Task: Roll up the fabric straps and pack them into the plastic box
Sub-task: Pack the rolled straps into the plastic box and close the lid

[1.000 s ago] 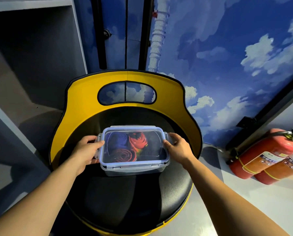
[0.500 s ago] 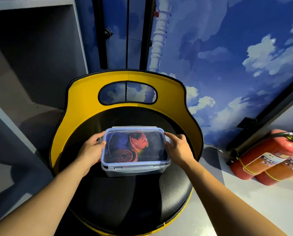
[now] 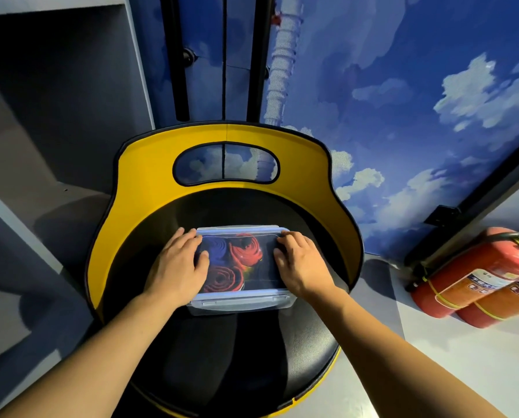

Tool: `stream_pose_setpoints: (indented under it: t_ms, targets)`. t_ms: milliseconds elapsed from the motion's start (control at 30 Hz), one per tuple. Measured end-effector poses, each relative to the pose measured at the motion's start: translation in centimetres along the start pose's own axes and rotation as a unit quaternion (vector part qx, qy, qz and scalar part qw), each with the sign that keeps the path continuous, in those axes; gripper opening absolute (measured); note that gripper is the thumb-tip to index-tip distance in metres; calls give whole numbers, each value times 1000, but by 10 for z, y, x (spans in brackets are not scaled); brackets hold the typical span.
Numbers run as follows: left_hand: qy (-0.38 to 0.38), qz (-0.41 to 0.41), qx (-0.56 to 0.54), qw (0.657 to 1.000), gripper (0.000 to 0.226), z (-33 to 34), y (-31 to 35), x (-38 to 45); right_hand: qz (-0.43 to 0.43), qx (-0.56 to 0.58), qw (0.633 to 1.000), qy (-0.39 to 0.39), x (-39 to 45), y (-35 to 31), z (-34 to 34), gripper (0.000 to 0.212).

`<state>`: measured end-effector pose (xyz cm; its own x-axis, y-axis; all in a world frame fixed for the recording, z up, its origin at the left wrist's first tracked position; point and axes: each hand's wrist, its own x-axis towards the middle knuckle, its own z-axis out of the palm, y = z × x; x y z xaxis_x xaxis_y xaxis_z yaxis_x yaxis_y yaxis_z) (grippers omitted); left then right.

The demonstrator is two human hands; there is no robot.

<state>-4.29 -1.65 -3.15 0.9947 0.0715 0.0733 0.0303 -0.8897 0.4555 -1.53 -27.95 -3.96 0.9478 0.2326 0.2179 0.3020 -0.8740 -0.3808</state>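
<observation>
Task looks almost finished. The plastic box [image 3: 240, 300] sits on the black seat of a yellow-backed chair [image 3: 149, 182], lid [image 3: 243, 292] already on top, rolled straps inside and visible through the clear lid. No loose straps anywhere on the seat or floor that I can see.

Contents: a blue roll [image 3: 217, 250] at the far left, a red roll [image 3: 247, 250] beside it toward the far middle, another red roll [image 3: 223, 279] at the near left. Something dark fills the right part of the box, can't tell what it is. A small bit of yellow-green shows between the red rolls, unclear. The rolls sit packed close, touching each other.

Left hand [image 3: 176, 267] lies flat on the left end of the lid, fingers straight and spread, thumb out over the clear panel, pressing down, not gripping anything. Right hand [image 3: 300, 263] does the same on the right end, fingers mostly straight over the lid's far corner, thumb on the panel; also flat and pressing, nothing pinched.

What's left, by my guess: seating the lid fully and snapping the latches. The front latch [image 3: 240, 303] on the near side looks like it isn't folded down yet, but hard to be sure. Side latches are hidden under the hands.

Two red fire extinguishers [image 3: 475, 279] lie on the floor at the right, well apart from the chair.
</observation>
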Motion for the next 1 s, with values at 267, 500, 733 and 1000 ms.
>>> stream_pose_setpoints:
  t_ms: [267,500,733,1000]
  targets:
    - [-42,54,116,991,78,6,-2,-6,-17,-84,995,-50,0,-7,0,73]
    - [-59,85,124,987,94,16,-13,2,-11,-34,988,-153,4,-1,5,76]
    - [-49,114,144,982,81,13,-15,2,-22,-41,990,-134,1,-3,6,76]
    - [-106,198,94,970,84,8,-10,-7,-104,-102,988,-49,-7,-5,5,68]
